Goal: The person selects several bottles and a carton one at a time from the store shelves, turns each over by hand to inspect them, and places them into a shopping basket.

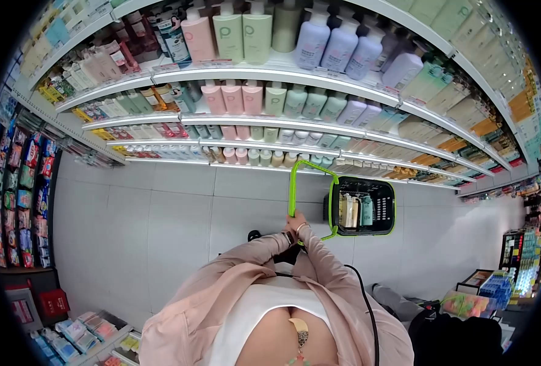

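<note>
Your two hands come together just ahead of your body. Your right hand (296, 219) is clenched round the near stretch of the green handle (292, 189); your left hand (290, 229) overlaps it at 7 o'clock, and whether its own fingers grasp the handle you cannot tell from here. The held bar's long axis runs from 6 to 12 o'clock, its far end bending over to 1 o'clock and back down to the basket's rim.

The basket (387, 227) lies at about 2:30 from that grip, near but apart from your fingers, so the right hand seems the nearer one. Its load thus sits off to one side of the grip, which looks like the relation to mind. Its mouth faces up at you; inside, cream packs (348, 211) stand on the 9 o'clock side, a teal pack (367, 211) just beside them at 3.

Beyond the grey floor (252, 192), shelves (270, 75) span 10 to 2 o'clock, with pink bottles (232, 97) at 11.
</note>
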`<control>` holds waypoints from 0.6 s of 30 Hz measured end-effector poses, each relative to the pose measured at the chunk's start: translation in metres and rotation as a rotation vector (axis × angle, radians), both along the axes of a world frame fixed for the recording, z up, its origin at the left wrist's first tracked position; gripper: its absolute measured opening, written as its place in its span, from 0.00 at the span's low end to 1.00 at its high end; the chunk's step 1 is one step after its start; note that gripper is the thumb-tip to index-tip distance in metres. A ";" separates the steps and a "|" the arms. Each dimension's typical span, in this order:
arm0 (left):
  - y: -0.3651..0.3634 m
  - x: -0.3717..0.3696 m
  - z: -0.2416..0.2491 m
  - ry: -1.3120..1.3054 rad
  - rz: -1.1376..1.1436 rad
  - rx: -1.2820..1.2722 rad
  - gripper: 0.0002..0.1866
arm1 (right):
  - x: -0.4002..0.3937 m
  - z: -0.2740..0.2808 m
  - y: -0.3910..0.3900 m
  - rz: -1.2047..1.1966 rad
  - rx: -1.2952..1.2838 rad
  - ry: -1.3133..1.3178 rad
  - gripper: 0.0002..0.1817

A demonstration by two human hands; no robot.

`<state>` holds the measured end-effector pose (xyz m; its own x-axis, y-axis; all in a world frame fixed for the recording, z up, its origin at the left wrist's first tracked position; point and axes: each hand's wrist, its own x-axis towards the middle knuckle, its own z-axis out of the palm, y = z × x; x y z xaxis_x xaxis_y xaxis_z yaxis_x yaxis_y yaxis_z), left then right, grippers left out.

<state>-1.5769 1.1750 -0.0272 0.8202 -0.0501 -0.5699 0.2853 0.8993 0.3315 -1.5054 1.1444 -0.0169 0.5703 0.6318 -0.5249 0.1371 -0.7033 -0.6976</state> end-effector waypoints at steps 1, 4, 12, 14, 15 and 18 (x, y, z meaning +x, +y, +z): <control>0.010 -0.007 -0.007 0.004 0.075 -0.050 0.18 | -0.004 -0.004 0.013 0.016 -0.001 0.001 0.14; 0.037 -0.032 -0.029 0.011 0.326 -0.166 0.18 | -0.029 -0.025 0.057 0.101 0.038 0.051 0.11; 0.106 -0.083 -0.099 -0.046 0.972 -0.168 0.18 | -0.086 -0.071 0.154 0.258 0.064 0.106 0.12; 0.120 -0.099 -0.110 -0.047 1.058 -0.154 0.18 | -0.101 -0.066 0.173 0.253 0.087 0.158 0.12; 0.122 -0.105 -0.106 -0.040 1.060 -0.140 0.18 | -0.107 -0.055 0.176 0.293 0.112 0.118 0.13; 0.137 -0.123 -0.089 0.011 1.019 -0.141 0.18 | -0.118 -0.033 0.181 0.325 0.115 0.160 0.14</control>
<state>-1.7003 1.3119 -0.1161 0.5054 0.5997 -0.6204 -0.6326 0.7465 0.2063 -1.6229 1.3252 -0.0497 0.2471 0.8262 -0.5064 0.2237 -0.5571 -0.7998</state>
